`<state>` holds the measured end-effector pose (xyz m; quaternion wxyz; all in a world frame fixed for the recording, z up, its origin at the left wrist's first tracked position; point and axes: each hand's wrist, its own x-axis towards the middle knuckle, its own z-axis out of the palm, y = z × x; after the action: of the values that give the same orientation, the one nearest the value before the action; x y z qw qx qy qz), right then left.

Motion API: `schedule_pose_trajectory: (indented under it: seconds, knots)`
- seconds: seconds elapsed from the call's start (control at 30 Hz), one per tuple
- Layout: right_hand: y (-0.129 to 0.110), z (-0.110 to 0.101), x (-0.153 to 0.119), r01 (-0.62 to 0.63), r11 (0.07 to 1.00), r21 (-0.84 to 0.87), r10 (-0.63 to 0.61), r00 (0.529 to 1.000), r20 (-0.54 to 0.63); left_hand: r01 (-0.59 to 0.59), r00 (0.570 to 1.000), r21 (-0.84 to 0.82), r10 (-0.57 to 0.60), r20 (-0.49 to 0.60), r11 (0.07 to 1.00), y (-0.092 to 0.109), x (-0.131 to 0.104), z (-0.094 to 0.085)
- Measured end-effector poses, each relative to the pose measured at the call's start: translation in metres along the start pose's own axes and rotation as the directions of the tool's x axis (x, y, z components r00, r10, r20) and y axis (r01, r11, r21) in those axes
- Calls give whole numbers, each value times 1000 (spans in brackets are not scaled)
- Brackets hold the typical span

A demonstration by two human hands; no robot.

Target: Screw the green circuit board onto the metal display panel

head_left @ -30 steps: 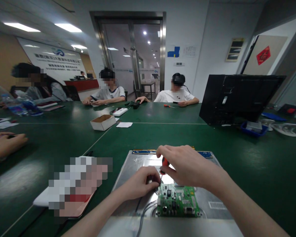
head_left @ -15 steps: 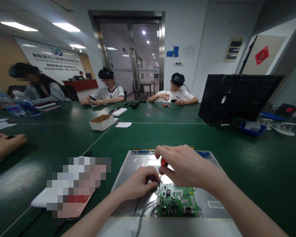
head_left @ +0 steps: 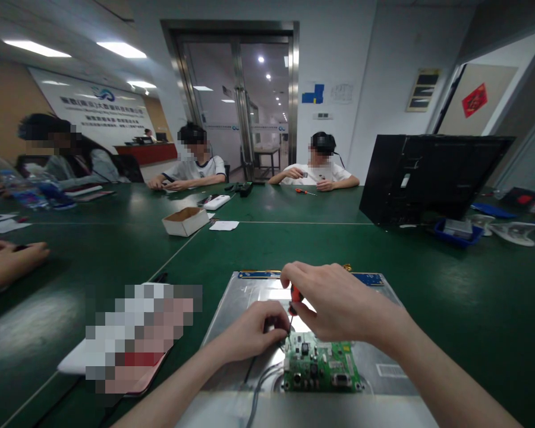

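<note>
A green circuit board point(head_left: 323, 365) lies on a silvery metal panel point(head_left: 225, 309) with blue strips along its far edge. My right hand point(head_left: 334, 300) is closed around a red and black screwdriver point(head_left: 296, 295), whose thin shaft points down at the board's upper left corner. Beside the shaft tip, my left hand point(head_left: 261, 327) has its fingers pinched together at that corner; what they hold, if anything, is hidden. Grey cables point(head_left: 257, 389) run from the board's left side toward the bottom edge.
Left of the panel lie blurred white and pink items point(head_left: 138, 342). An open box point(head_left: 186, 222) sits farther back on the green table point(head_left: 294, 241). A black monitor point(head_left: 432, 178) and a blue tray point(head_left: 458, 233) are at right. Several people sit around the table.
Both my hands stay at the same corner of the board; the right hand and screwdriver have shifted only very slightly. Across the table, a person's hand has moved a little.
</note>
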<state>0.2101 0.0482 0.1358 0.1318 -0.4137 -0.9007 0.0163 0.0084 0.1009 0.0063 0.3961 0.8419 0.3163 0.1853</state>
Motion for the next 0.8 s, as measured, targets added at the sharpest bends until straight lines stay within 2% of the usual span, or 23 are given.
schedule_pose_trajectory:
  seconds: [0.13,0.4,0.67,0.8]
  knots:
    - [0,0,4,0,999,-46,-1,1000,-16,7,1000,2,-7,-7,1000,1,0,-1]
    - [-1,-1,-1,1,1000,23,-1,1000,-9,-12,1000,-19,12,9,1000,-4,1,1]
    - [-1,2,3,10,999,-44,-11,999,-33,8,1000,14,-8,-12,1000,2,0,-1]
    - [1,1,1,8,1000,-11,-9,999,-33,2,1000,19,-2,-6,1000,-2,1,-1]
